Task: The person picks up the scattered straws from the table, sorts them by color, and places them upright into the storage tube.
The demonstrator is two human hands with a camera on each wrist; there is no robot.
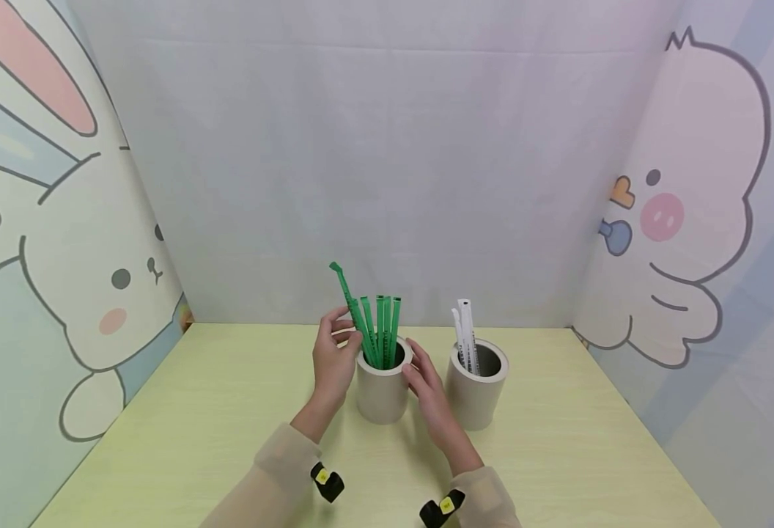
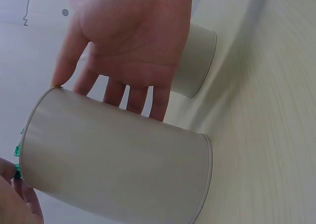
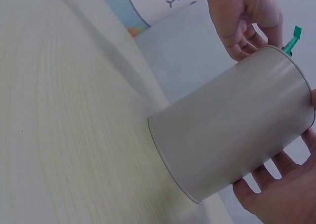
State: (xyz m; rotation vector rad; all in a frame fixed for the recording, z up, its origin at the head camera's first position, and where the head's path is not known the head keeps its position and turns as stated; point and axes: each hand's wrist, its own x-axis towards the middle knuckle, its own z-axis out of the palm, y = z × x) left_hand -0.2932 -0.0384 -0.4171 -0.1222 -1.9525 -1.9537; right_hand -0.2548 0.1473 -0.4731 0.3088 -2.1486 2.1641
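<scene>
A light grey-beige cylindrical cup (image 1: 382,400) stands upright on the table, holding several slim green printed sticks (image 1: 387,323). One green stick (image 1: 345,288) rises above the others and leans left, its tip bent. My left hand (image 1: 333,363) pinches this taller stick at the cup's left rim; the exact grip is partly hidden. On the cup's right side, my right hand (image 1: 435,396) holds the wall with the thumb toward me and the fingers reaching behind. In the right wrist view the cup (image 3: 232,125) fills the middle, between both hands.
To the right, close beside my right hand, stands a second matching cup (image 1: 476,403) with several white printed sticks (image 1: 467,334). The pale wooden table (image 1: 229,411) ends at a hanging cloth (image 1: 387,169). Side curtains carry a cartoon rabbit (image 1: 97,293) and a chick (image 1: 684,242).
</scene>
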